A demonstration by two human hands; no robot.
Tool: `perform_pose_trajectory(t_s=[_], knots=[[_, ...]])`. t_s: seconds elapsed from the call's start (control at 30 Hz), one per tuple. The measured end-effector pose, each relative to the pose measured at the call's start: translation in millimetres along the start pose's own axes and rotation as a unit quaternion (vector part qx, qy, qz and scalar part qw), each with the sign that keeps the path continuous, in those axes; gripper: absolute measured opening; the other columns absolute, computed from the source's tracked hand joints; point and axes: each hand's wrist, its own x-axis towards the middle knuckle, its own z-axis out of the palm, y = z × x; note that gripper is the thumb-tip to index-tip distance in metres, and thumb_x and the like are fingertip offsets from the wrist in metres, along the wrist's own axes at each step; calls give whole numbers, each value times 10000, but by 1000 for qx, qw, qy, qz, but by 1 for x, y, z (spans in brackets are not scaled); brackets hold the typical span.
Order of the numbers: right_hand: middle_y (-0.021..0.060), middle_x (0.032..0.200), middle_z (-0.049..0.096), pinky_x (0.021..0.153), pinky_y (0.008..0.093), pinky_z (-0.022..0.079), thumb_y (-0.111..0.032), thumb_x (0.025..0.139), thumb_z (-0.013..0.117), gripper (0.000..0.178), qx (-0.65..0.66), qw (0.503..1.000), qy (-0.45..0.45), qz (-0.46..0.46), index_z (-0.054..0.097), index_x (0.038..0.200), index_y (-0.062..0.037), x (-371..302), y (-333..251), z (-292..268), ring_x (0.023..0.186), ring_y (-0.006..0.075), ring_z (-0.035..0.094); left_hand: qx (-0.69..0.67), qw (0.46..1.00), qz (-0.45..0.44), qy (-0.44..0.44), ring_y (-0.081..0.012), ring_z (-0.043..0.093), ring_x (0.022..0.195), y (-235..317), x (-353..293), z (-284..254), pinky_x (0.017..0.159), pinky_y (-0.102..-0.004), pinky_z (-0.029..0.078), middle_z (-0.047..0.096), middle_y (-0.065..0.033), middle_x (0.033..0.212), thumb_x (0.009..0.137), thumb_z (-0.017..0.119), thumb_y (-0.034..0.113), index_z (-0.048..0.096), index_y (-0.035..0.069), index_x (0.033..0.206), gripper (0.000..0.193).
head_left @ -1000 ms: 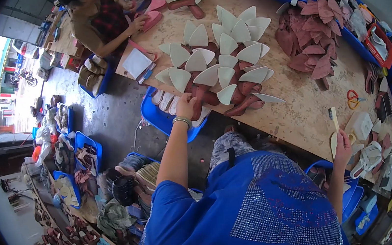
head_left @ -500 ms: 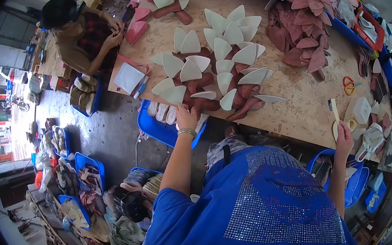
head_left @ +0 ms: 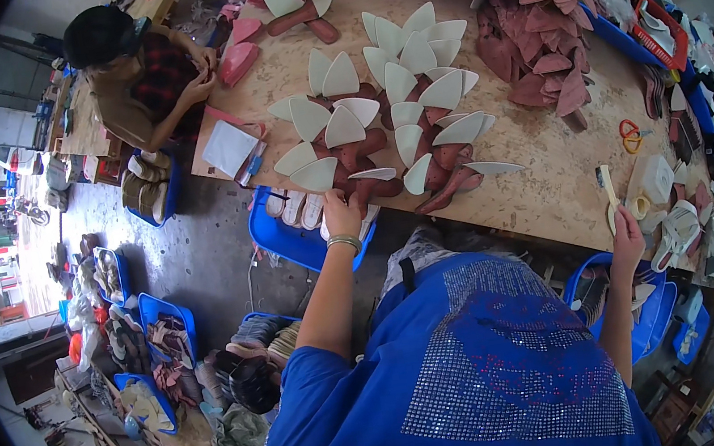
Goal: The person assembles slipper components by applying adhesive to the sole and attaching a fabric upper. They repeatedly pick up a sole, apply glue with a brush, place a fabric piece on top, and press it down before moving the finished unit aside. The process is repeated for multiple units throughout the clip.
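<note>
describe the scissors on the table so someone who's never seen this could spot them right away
Start at the long wooden worktable and follow its near edge toward the right hand, which holds a small brush. Just beyond that brush lie the scissors, alone on bare wood. Their red and orange loop handles stand out from the white and maroon shoe pieces around.

Shoe pieces (head_left: 380, 121) lie on the table (head_left: 542, 189), scissors (head_left: 629, 135) to their right.

Left hand (head_left: 341, 211) touches a brown shoe piece (head_left: 368, 191); right hand (head_left: 624, 226) grips a brush (head_left: 608, 187).
</note>
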Motion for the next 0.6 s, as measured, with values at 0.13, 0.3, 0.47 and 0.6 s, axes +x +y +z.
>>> perform_pose_trajectory(t_s=[0.13, 0.3, 0.47, 0.6], knots=[[-66, 804, 550, 570, 149, 303, -140, 927, 629, 246, -14, 1000, 10, -8, 673, 1132, -12, -3, -1, 1, 663, 6, 409, 22, 999, 39, 8, -385, 574, 871, -4, 2, 2, 773, -439, 468, 578, -218, 977, 826, 682, 155, 571, -29, 952, 249], [-72, 779, 523, 536, 159, 262, -144, 931, 624, 242, -4, 1000, 9, -2, 674, 1127, -12, -7, -3, -1, 631, 0, 371, -60, 997, -18, -39, -372, 587, 867, -9, 4, 0, 783, -425, 472, 608, -198, 948, 833, 666, 142, 612, -24, 933, 201], [-81, 756, 495, 522, 165, 239, -141, 931, 624, 240, -1, 1000, 14, -13, 673, 1124, -7, -13, -1, -2, 612, -2, 348, -61, 997, 9, -50, -368, 596, 881, 2, 12, -3, 796, -413, 474, 627, -201, 956, 836, 666, 165, 619, -23, 945, 222], [-85, 753, 489, 520, 164, 237, -137, 931, 625, 239, -1, 1000, 10, -13, 672, 1126, -6, -14, -6, -1, 609, -4, 344, -40, 999, -18, -29, -366, 602, 891, 5, 18, -1, 805, -415, 475, 635, -203, 952, 836, 671, 177, 608, -35, 964, 256]])
